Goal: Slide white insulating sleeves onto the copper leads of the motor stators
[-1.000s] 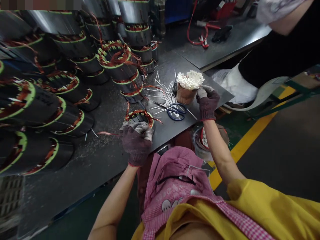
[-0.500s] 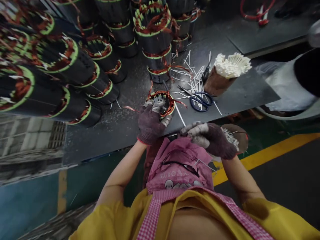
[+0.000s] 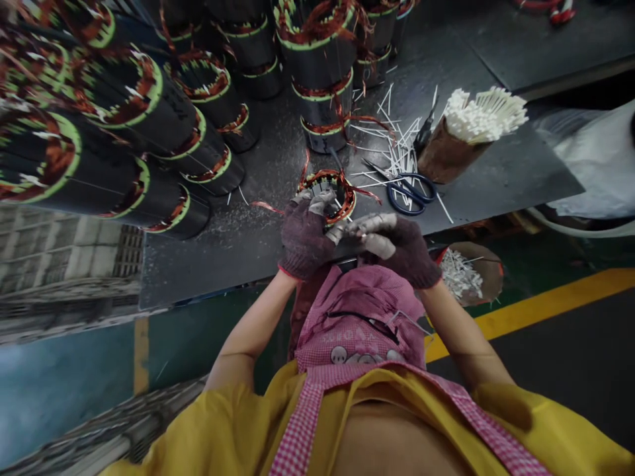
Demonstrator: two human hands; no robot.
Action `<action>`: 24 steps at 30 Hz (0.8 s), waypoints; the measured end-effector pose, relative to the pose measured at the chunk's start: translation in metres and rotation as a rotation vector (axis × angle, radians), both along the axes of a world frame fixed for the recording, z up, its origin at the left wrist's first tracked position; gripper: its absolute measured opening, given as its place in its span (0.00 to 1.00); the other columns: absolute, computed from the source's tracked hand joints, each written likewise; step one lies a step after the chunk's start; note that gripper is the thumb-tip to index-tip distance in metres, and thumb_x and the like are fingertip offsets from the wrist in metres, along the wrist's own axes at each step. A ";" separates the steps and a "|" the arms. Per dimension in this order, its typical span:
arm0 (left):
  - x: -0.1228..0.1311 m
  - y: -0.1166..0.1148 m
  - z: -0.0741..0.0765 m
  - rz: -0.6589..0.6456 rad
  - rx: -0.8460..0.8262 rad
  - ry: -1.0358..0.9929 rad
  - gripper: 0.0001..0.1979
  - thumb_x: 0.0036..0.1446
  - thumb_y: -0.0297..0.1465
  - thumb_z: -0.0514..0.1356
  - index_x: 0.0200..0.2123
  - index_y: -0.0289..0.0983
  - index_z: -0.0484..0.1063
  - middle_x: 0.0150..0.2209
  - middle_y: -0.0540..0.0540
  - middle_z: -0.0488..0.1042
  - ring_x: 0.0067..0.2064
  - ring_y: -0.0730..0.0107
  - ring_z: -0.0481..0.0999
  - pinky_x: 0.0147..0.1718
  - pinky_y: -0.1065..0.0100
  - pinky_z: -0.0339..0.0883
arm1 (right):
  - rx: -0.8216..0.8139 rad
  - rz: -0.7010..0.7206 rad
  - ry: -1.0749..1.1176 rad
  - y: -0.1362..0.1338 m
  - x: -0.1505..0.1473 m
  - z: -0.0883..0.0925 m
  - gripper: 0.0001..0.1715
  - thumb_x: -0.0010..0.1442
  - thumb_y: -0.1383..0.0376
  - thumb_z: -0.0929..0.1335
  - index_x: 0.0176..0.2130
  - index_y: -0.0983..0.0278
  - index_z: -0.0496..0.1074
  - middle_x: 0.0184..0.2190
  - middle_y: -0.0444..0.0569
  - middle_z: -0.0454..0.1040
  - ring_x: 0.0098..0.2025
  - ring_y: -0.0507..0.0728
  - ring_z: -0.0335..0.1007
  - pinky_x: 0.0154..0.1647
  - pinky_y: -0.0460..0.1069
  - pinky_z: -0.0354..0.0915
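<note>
A small motor stator [image 3: 348,193], wound with copper wire and edged in green, stands upright near the front edge of the dark bench. My left hand [image 3: 306,231], in a dark glove with worn grey fingertips, grips its near left rim, fingers reaching over the opening. On the right side of the stator, my right hand [image 3: 399,246] is closed in a pinch. A thin white stick [image 3: 350,219] runs from the stator's rim toward these fingertips; most of it is hidden. Loose copper leads [image 3: 268,206] stick out from the winding.
Stacked stators [image 3: 325,86] stand behind and to the left. Blue-handled scissors [image 3: 411,193] lie beside scattered white sticks [image 3: 397,155]. A brown holder [image 3: 449,155] full of white sticks stands at right. Below the edge hangs a container [image 3: 489,277] with white scraps.
My right hand has moved left and up, close to the stator and my left hand. My left hand keeps its grip. The whole view has shifted slightly.
</note>
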State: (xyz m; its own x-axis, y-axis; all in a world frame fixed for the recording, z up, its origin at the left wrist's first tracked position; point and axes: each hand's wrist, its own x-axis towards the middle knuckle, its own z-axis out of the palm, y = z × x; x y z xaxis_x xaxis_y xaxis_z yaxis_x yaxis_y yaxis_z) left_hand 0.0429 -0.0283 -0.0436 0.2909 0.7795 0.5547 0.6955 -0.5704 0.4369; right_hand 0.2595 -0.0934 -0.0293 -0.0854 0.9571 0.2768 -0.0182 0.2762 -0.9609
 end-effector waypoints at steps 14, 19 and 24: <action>0.026 0.003 -0.004 0.009 -0.073 -0.370 0.05 0.60 0.36 0.73 0.37 0.46 0.81 0.41 0.46 0.86 0.52 0.47 0.85 0.73 0.33 0.66 | 0.085 -0.117 -0.227 0.025 0.000 0.001 0.15 0.67 0.49 0.76 0.37 0.56 0.84 0.38 0.47 0.88 0.43 0.62 0.84 0.51 0.60 0.80; 0.026 0.005 -0.004 -0.018 -0.151 -0.428 0.07 0.61 0.38 0.74 0.36 0.47 0.80 0.41 0.46 0.87 0.54 0.47 0.85 0.75 0.33 0.64 | 0.105 -0.088 -0.207 0.026 -0.001 -0.002 0.16 0.67 0.49 0.76 0.35 0.56 0.83 0.36 0.46 0.87 0.41 0.61 0.83 0.47 0.58 0.78; 0.020 0.002 0.001 -0.039 -0.103 -0.349 0.05 0.64 0.37 0.72 0.36 0.47 0.80 0.41 0.46 0.87 0.53 0.50 0.87 0.71 0.37 0.70 | 0.005 -0.156 -0.432 0.036 -0.002 -0.004 0.13 0.67 0.53 0.75 0.35 0.58 0.84 0.34 0.49 0.85 0.40 0.63 0.81 0.48 0.58 0.75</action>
